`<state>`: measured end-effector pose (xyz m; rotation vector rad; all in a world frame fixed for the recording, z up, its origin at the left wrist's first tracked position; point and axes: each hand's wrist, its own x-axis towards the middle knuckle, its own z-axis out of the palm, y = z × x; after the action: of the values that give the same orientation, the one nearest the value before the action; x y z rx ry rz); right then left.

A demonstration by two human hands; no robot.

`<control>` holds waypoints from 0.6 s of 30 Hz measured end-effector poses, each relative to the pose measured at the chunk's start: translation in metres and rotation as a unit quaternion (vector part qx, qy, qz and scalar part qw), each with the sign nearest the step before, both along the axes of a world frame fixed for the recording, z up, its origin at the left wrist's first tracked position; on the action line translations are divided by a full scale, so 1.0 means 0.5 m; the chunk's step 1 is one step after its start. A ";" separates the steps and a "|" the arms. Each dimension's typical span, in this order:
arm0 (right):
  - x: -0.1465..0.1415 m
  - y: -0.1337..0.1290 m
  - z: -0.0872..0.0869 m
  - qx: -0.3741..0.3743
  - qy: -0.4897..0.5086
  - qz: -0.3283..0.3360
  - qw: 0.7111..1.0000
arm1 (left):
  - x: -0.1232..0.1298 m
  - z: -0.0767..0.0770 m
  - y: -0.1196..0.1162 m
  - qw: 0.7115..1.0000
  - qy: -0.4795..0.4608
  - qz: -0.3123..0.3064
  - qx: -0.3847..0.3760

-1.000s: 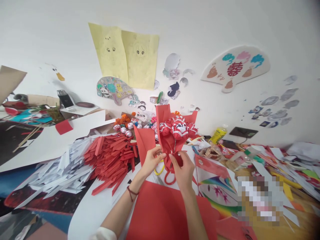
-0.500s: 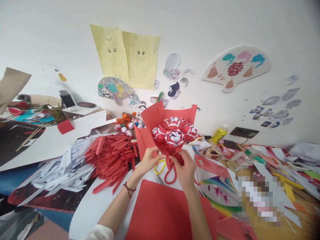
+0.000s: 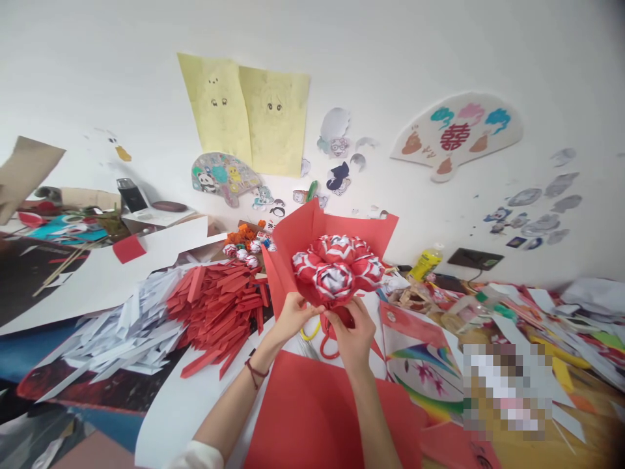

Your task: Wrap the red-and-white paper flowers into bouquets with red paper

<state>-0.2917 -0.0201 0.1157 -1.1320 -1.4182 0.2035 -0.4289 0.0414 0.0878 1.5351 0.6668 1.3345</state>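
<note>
A bouquet of red and white folded paper flowers (image 3: 336,267) stands upright in front of me, backed by red wrapping paper (image 3: 295,238). My left hand (image 3: 297,314) pinches the wrapper low on its left side. From the right, my right hand (image 3: 352,326) grips the gathered paper under the flowers, its fingertips close to the left ones. Below the hands show a red loop (image 3: 329,348) and a yellow loop (image 3: 310,331). The bouquet's stems are mostly hidden by paper and fingers. Beneath my forearms lies a large red sheet (image 3: 322,417).
Piles of red paper strips (image 3: 219,306) and white paper strips (image 3: 131,332) lie at the left. Small paper balls (image 3: 244,251) sit behind them. A yellow bottle (image 3: 427,262) stands by the wall. Paper scraps and a rainbow-patterned sheet (image 3: 424,365) cover the right side.
The wrapper's right side has swung outward, and the flowers tilt slightly toward me and left. My right hand has shifted a little left, closer to my left hand.
</note>
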 end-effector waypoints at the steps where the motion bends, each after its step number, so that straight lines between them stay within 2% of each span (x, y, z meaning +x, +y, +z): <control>1: -0.001 -0.001 0.000 0.000 0.004 0.005 1.000 | 0.000 -0.001 0.000 1.000 -0.005 0.013 -0.007; 4: -0.007 -0.005 0.000 0.000 0.017 0.013 1.000 | -0.004 0.002 -0.002 1.000 0.007 0.028 -0.004; 10: -0.012 0.001 -0.009 0.018 0.017 -0.027 0.999 | -0.021 0.025 -0.016 0.993 0.105 -0.036 0.040; 13: -0.011 0.011 -0.012 0.028 0.012 -0.023 0.999 | -0.024 0.035 -0.024 0.987 0.145 -0.055 0.042; 18: -0.016 0.014 -0.011 -0.001 0.027 0.007 1.000 | -0.019 0.039 -0.020 0.990 0.125 -0.044 0.045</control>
<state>-0.2995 -0.0128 0.1102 -1.1096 -1.3788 0.2444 -0.4385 0.0317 0.1073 1.8024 0.6924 1.1300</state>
